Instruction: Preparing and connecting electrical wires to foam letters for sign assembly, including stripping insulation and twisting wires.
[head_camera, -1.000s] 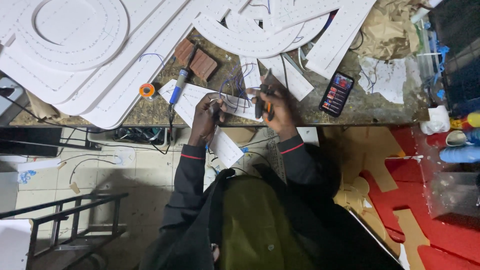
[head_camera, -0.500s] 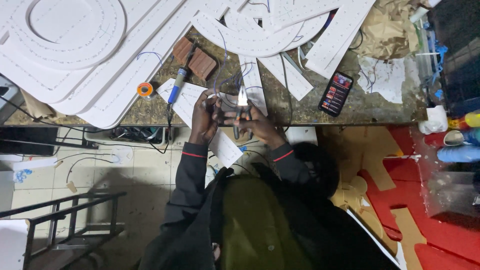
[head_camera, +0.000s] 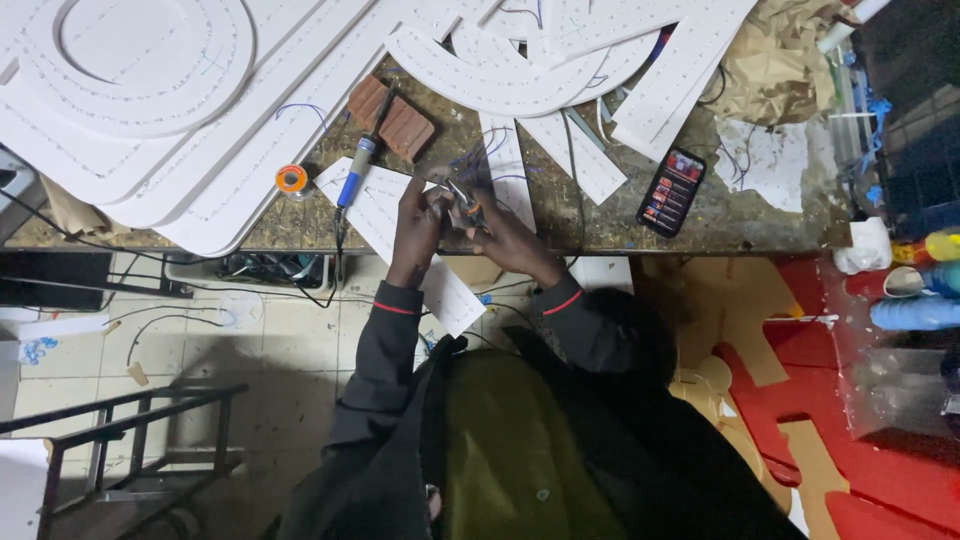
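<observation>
One camera looks straight down, from well above, onto the workbench.

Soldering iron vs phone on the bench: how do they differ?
The soldering iron is slim, blue-handled and corded, with its tip on a brown wooden block; the phone is a flat black slab with a lit screen. The iron lies beside the left hand; the phone lies beyond the right hand. Both lie untouched on the workbench.
</observation>
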